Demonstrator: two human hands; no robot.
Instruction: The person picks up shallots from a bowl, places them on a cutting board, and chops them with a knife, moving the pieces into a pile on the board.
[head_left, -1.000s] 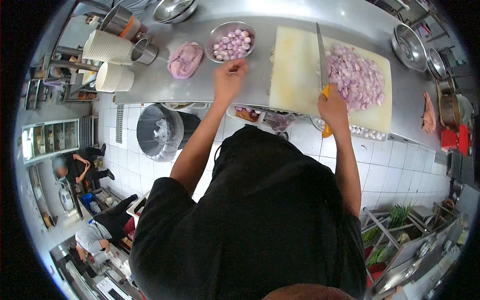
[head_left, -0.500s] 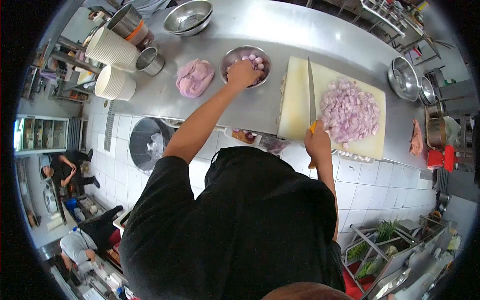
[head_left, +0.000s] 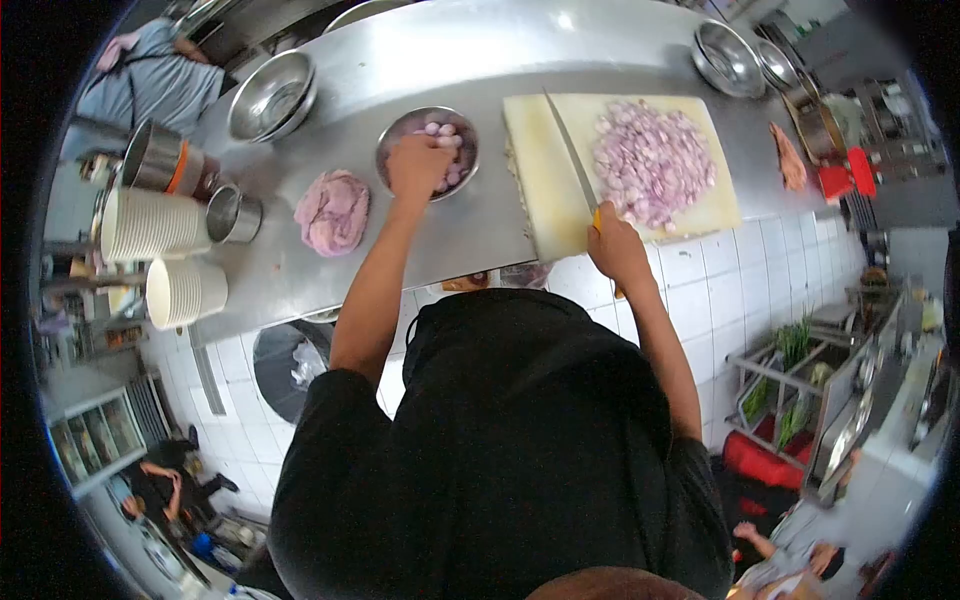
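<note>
My left hand (head_left: 418,168) reaches into a metal bowl (head_left: 472,172) of peeled shallots (head_left: 447,137); its fingertips are hidden among them. In my right hand (head_left: 617,246) is the yellow handle of a long knife (head_left: 571,145), whose blade lies over the white cutting board (head_left: 548,190) and points away from me. Right of the blade, a pile of chopped shallots (head_left: 655,163) covers much of the board. A crumpled pink cloth (head_left: 332,212) lies left of the bowl.
Stacked white tubs (head_left: 155,222) and a metal cup (head_left: 234,214) stand at the left. Metal bowls (head_left: 272,97) sit at the back left, others (head_left: 728,60) at the back right. A red object (head_left: 847,178) is far right. Several people are around the room.
The view has turned and shifted, so the counter sits differently in the picture. My left hand is still in the bowl, and my right hand still holds the knife over the board.
</note>
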